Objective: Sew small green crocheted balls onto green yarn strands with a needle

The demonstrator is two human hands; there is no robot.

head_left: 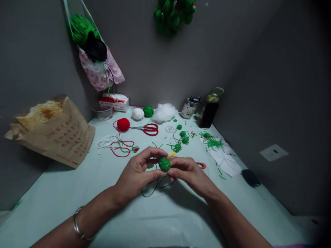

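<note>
Between my two hands, above the table, is a small green crocheted ball [164, 164]. My left hand [141, 168] pinches it from the left with thumb and fingers. From the right, my right hand [184, 170] has its fingertips closed at the ball's edge. A yellow stick-like piece [172, 154] shows just above my right fingers; whether they hold it I cannot tell. Dark thread [150, 195] hangs in loops below the hands. Another bit of green crochet [150, 166] is partly hidden behind my left fingers.
Red-handled scissors [150, 129], a red yarn ball [123, 124], a white yarn ball [138, 114] and stuffing [164, 113] lie beyond my hands. Small green crocheted pieces [183, 134] and clippings lie to the right. A paper bag [74, 137] stands left, a bottle [210, 110] back right.
</note>
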